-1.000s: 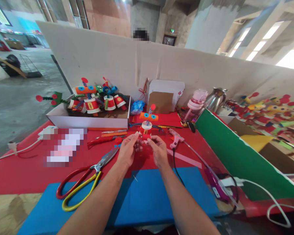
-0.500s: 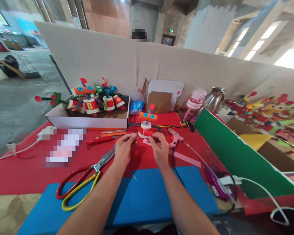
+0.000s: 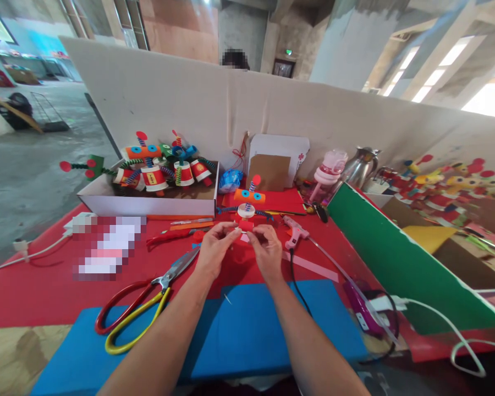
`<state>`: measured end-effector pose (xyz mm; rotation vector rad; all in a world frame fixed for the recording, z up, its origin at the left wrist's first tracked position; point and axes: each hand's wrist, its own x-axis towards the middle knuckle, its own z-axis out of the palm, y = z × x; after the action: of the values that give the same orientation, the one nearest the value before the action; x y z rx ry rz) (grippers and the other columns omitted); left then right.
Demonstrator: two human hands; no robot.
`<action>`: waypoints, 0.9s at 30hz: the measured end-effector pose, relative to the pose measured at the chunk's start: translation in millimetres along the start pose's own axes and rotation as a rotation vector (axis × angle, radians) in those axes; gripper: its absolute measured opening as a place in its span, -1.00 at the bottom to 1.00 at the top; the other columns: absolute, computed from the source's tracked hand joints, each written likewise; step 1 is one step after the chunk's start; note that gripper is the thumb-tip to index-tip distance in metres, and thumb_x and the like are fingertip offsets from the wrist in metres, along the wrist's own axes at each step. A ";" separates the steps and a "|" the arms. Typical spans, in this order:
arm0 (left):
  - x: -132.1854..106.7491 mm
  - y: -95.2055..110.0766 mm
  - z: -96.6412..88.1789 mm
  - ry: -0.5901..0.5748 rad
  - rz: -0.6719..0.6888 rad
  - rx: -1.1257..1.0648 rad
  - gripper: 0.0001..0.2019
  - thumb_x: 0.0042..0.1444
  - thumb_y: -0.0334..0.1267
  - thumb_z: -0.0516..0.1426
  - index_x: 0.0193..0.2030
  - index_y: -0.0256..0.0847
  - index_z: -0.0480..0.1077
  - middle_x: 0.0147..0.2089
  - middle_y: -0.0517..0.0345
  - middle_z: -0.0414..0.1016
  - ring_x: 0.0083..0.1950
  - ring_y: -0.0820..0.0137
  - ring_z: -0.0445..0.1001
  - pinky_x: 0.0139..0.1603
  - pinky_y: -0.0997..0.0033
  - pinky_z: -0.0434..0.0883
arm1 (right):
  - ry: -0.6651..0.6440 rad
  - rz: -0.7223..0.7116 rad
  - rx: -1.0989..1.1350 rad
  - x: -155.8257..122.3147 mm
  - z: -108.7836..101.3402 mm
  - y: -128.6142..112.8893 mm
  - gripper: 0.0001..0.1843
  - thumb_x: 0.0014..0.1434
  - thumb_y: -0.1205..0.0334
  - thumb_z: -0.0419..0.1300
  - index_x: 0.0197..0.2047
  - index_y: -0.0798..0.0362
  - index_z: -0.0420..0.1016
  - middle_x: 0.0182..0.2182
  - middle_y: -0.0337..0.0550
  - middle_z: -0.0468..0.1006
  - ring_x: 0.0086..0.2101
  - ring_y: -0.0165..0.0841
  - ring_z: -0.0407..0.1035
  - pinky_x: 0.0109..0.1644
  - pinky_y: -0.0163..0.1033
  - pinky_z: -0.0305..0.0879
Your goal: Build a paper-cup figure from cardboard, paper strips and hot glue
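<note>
My left hand (image 3: 215, 246) and my right hand (image 3: 269, 247) face each other over the red table covering. Their fingertips are closed on the two ends of a small red paper roll (image 3: 246, 225). Directly behind it stands a paper-cup figure, with an orange tube head (image 3: 249, 196), blue eyes, a white cup (image 3: 246, 210) and dark coiled arms. The lower part of its cup is hidden by the roll and my fingers. Left of my left hand lie large scissors (image 3: 165, 281) with red and yellow handles. A pink glue gun (image 3: 295, 234) rests beyond my right hand.
A white box (image 3: 148, 206) of finished figures stands at the left back. To the right are a green panel (image 3: 396, 264), a pink bottle (image 3: 330, 168) and a metal jug (image 3: 361, 165). A blue board (image 3: 247, 335) lies under my forearms, and cables run at the right.
My left hand has moved slightly right and up, onto the red roll that was at my right fingertips. The roll has shifted a little left. A red piece now shows beside my left hand.
</note>
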<state>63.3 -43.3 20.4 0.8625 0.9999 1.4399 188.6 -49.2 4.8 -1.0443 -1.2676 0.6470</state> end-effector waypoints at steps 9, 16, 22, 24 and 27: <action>-5.3 0.2 5.7 0.036 -0.030 -0.042 -0.66 -0.46 -0.21 0.44 -0.61 -0.25 0.38 -0.62 0.35 0.29 -0.56 0.60 0.16 -0.52 0.55 0.13 | -0.120 0.082 0.076 -1.5 3.4 3.5 -0.89 0.04 0.17 0.27 -0.43 -0.01 0.46 -0.41 -0.21 0.41 -0.36 -0.33 0.32 -0.28 -0.24 0.28; -1.1 -6.4 -0.2 0.093 -0.123 -0.125 -0.64 -0.26 -0.06 0.36 -0.67 -0.24 0.33 -0.71 0.35 0.17 -0.67 0.61 0.08 -0.64 0.52 0.03 | -0.142 0.136 0.090 -0.9 4.6 4.2 -0.88 -0.01 0.17 0.29 -0.47 -0.01 0.45 -0.45 -0.24 0.41 -0.39 -0.34 0.32 -0.30 -0.25 0.28; 8.6 -4.4 -9.9 0.156 -0.079 -0.193 -0.68 -0.29 -0.14 0.35 -0.37 -0.27 0.53 -0.58 0.27 0.37 -0.61 0.60 0.20 -0.56 0.54 0.16 | -0.031 0.220 0.173 0.0 3.1 5.7 -0.82 -0.01 0.10 0.30 -0.43 -0.01 0.43 -0.50 -0.30 0.43 -0.48 -0.39 0.36 -0.34 -0.25 0.32; 8.0 -1.9 -9.7 0.135 -0.080 -0.189 -0.65 -0.37 -0.24 0.38 -0.33 -0.25 0.53 -0.54 0.26 0.43 -0.58 0.59 0.24 -0.54 0.55 0.17 | -0.002 0.199 0.171 0.7 2.1 5.7 -0.83 -0.01 0.11 0.31 -0.41 -0.01 0.45 -0.50 -0.29 0.45 -0.48 -0.39 0.38 -0.32 -0.25 0.33; 3.5 3.0 -6.3 0.036 -0.095 -0.182 -0.65 -0.36 -0.26 0.39 -0.33 -0.23 0.53 -0.57 0.30 0.38 -0.58 0.59 0.24 -0.54 0.54 0.18 | 0.025 0.176 0.173 1.5 0.8 6.1 -0.84 0.00 0.13 0.31 -0.39 0.00 0.46 -0.50 -0.30 0.46 -0.50 -0.40 0.38 -0.33 -0.25 0.33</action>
<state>55.9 -40.6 20.7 0.6512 0.9089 1.4448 189.0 -45.1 0.0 -1.0237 -1.0851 0.8592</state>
